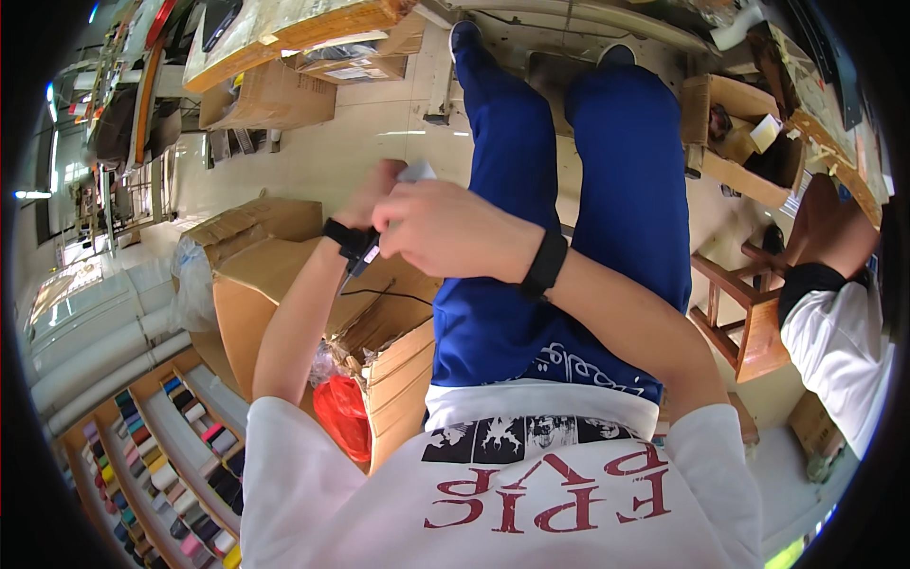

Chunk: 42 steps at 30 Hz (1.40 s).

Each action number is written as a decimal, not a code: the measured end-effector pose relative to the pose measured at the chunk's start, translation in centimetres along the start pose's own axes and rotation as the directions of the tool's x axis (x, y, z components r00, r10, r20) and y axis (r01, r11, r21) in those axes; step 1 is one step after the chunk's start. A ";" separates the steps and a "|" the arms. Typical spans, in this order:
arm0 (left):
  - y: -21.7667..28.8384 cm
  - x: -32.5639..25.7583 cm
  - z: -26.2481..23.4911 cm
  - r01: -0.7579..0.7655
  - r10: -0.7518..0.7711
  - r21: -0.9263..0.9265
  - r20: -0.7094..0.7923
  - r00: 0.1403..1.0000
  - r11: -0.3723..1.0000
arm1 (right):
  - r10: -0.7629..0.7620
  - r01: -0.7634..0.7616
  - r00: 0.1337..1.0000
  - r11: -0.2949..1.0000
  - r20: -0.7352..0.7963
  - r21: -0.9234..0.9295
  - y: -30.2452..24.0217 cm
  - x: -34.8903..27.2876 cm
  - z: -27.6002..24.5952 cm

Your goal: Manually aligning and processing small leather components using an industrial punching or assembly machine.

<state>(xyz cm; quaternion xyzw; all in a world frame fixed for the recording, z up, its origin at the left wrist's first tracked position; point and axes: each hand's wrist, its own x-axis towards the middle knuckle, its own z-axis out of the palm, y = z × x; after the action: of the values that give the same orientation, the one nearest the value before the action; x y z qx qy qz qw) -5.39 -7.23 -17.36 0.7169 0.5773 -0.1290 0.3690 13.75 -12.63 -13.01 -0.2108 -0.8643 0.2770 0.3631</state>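
My two hands are close together above the open cardboard box, beside my left thigh. My right hand (441, 228) has its fingers curled near my left wrist; what they grip, if anything, is hidden. My left hand (372, 194) is smeared by motion and partly behind the right one. A small pale grey piece (417, 172) shows just beyond the right knuckles; I cannot tell which hand holds it. Around my left wrist is a black strap with a small dark device (358, 248). Another black strap (544, 265) circles my right wrist.
Beside my left leg stands an open cardboard box (403, 370) with a red plastic bag (342, 417). Thread spools (161, 474) fill a rack at lower left. A wooden table (303, 33) lies ahead. At right, a person (834, 322) sits near a wooden stool (758, 332).
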 end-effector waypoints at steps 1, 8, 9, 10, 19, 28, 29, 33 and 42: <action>-0.1 -0.5 -1.1 0.005 -0.045 -0.288 -0.132 0.990 0.958 | 0.034 -0.031 0.995 0.999 -0.092 0.032 0.4 0.3 -0.6; -3.3 -1.4 -4.9 -0.192 -0.184 -0.929 -0.139 0.973 -0.317 | 0.453 -0.333 0.824 0.873 -0.341 0.355 3.2 0.8 -5.2; -3.5 -1.9 -4.6 -0.230 -0.124 -0.893 -0.197 0.973 -0.387 | 0.452 -0.332 0.825 0.873 -0.340 0.356 3.2 0.7 -5.2; -2.8 -2.6 -4.6 -0.232 -0.126 -0.893 -0.198 0.972 -0.386 | 0.527 -0.410 0.810 0.822 -0.256 0.395 3.3 0.6 -5.1; 7.2 -4.4 -6.3 -0.757 -0.392 -0.647 -0.675 0.625 -0.094 | 0.408 -0.604 0.796 0.499 0.446 0.622 -1.5 1.5 -0.3; 7.9 -4.3 -6.9 -0.699 -0.255 -0.315 -0.948 0.192 0.643 | 0.429 -0.574 0.786 0.239 0.445 0.783 -1.4 1.2 -0.1; 7.6 -4.3 -6.9 -0.669 -0.227 -0.275 -0.961 0.161 0.690 | 0.428 -0.573 0.787 0.240 0.445 0.783 -1.4 1.3 -0.3; 8.2 -5.0 -7.0 -0.608 -0.171 -0.211 -0.977 0.124 0.766 | 0.387 -0.534 0.823 0.274 0.417 0.800 -1.3 1.3 -0.4; 10.9 -9.1 -6.9 -0.821 -0.343 -0.470 -0.867 0.361 0.325 | 0.198 -0.545 0.838 0.290 0.508 0.787 -1.2 1.4 -1.5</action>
<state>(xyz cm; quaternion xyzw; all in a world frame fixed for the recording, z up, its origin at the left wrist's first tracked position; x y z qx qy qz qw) 0.25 -9.85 -2.85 0.4203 0.4838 0.6890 0.3385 13.74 -12.25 -10.70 -0.1275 -0.5366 0.8101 0.1987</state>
